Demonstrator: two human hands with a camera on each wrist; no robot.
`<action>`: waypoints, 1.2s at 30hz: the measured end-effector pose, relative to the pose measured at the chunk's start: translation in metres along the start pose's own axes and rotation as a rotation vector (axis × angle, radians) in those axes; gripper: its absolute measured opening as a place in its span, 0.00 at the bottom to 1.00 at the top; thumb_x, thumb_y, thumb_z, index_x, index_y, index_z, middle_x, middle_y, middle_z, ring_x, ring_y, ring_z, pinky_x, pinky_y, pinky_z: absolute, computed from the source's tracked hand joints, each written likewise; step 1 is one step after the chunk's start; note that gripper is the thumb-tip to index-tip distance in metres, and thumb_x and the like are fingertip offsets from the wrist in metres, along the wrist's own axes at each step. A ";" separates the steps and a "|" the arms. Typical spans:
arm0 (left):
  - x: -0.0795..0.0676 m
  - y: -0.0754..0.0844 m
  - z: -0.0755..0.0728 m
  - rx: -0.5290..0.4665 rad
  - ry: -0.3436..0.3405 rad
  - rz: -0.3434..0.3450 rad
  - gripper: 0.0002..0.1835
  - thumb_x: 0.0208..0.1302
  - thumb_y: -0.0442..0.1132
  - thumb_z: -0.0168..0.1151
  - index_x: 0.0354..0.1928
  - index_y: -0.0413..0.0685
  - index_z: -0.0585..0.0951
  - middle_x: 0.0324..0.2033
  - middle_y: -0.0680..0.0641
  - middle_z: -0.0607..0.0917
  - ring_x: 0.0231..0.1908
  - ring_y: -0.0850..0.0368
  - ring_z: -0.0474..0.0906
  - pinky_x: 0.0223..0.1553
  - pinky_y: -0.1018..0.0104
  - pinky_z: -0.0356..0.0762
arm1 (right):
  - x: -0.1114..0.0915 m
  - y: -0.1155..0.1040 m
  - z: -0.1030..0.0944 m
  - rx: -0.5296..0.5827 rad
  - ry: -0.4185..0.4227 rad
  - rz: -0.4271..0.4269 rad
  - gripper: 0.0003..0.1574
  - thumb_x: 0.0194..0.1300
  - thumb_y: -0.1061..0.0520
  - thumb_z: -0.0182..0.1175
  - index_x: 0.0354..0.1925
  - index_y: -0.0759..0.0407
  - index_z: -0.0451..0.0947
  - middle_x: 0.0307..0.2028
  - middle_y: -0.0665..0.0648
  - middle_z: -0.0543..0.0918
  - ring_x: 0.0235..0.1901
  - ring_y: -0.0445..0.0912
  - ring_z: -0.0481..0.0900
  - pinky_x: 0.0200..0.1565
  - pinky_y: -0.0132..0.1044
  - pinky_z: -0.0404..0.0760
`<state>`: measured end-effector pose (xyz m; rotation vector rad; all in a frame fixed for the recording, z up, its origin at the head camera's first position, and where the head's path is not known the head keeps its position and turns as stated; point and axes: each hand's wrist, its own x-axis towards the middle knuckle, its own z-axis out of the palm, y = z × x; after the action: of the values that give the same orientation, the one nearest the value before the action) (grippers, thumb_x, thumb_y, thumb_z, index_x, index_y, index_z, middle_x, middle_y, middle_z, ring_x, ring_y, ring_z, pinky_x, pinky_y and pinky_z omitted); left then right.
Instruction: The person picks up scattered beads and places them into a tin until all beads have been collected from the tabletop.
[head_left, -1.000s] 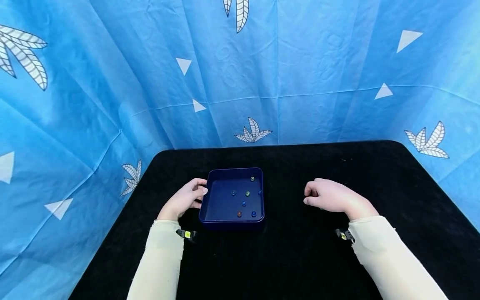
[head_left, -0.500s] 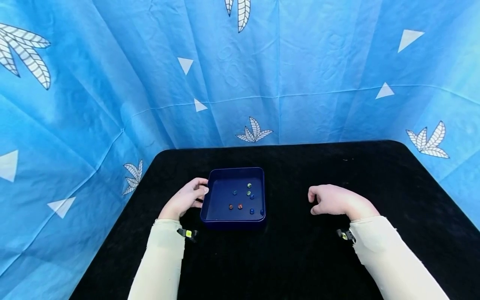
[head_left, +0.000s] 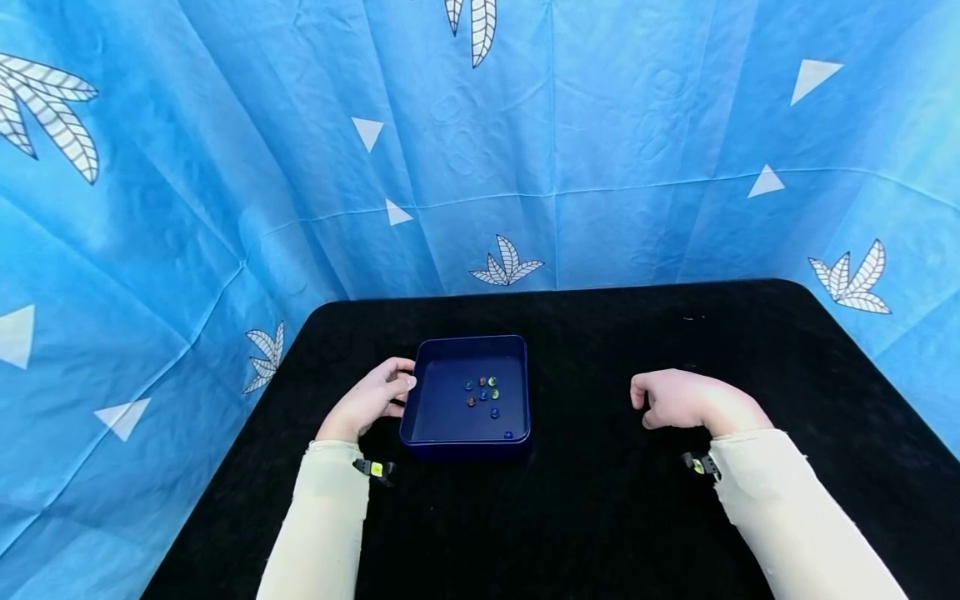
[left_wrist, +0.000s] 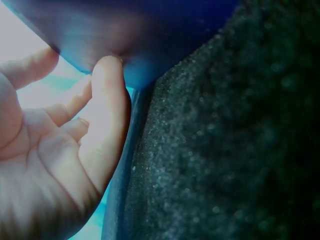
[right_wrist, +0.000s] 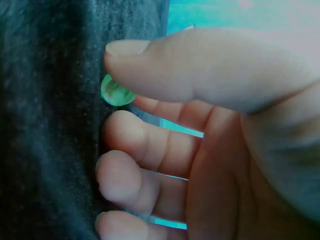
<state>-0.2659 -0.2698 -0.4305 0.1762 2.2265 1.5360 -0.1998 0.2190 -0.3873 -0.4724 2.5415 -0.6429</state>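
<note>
A square dark blue tray sits on the black-covered table with several glass marbles inside, among them an orange marble, a green-yellow marble and a blue marble. My left hand touches the tray's left side with its fingers held apart. In the left wrist view the thumb presses on the tray's outer wall. Well to the right of the tray, my right hand is low over the cloth. It pinches a green glass marble between thumb and index finger; its other fingers are curled.
Black cloth covers the table, whose rounded far edge meets a blue curtain printed with white leaves and triangles. The curtain also hangs along the left side. Small pale specks show at the back right of the cloth.
My right hand has moved a little right and towards me, its thumb and index finger parting, then closing somewhat. Marbles have rolled about inside the tray. My left hand stays at the tray.
</note>
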 end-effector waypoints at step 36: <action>-0.001 0.000 0.002 -0.025 -0.006 0.019 0.24 0.79 0.42 0.51 0.70 0.38 0.65 0.54 0.33 0.76 0.46 0.44 0.81 0.42 0.54 0.83 | 0.005 0.008 0.007 -0.028 0.086 -0.014 0.14 0.59 0.57 0.68 0.26 0.50 0.71 0.22 0.47 0.70 0.24 0.43 0.68 0.34 0.40 0.70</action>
<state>-0.2638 -0.2682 -0.4305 0.1939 2.2060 1.5709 -0.2020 0.2209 -0.3990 -0.4821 2.6332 -0.6462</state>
